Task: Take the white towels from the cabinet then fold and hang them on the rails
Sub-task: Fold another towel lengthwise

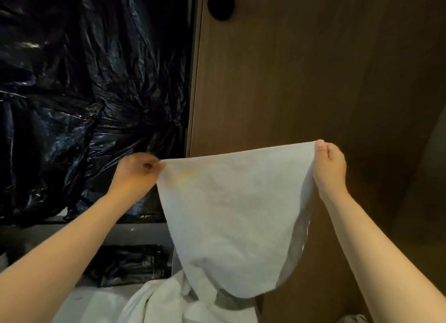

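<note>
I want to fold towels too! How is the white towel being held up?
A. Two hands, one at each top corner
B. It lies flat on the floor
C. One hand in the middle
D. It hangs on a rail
A: the left hand and the right hand each pinch a top corner of the white towel, which hangs spread between them.

Dim, warm light here; glare streaks the black plastic (79, 86) upper left, white towel (224, 214) softly blurred, edges bowed.

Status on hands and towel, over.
Left hand, right hand: each pinches a top corner. White cloth towel: held spread, hanging. Rails not in view.
</note>
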